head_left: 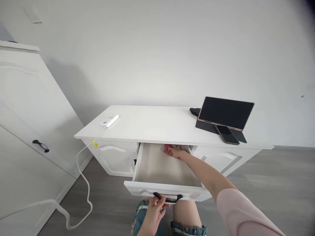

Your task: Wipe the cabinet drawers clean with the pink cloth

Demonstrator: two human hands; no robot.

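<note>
A white drawer [137, 187] stands pulled out from the middle of a white cabinet [152, 123]. Its black handle [176, 199] is held by my left hand [155, 211], the fingers closed around the handle's left end. Deep inside the drawer, near the back right, my right hand [176, 152] is closed on a pinkish-red cloth [167, 149]. The cabinet top hides part of the drawer's back, and I cannot make out the cloth's full shape.
On the cabinet top a tablet [226, 113] leans upright, a phone [227, 135] lying before it and a dark crumpled item [195, 111] behind. A white power bank [110, 121] lies at the left, its white cable [86, 182] hanging to the floor. A tall white cupboard [29, 108] stands left.
</note>
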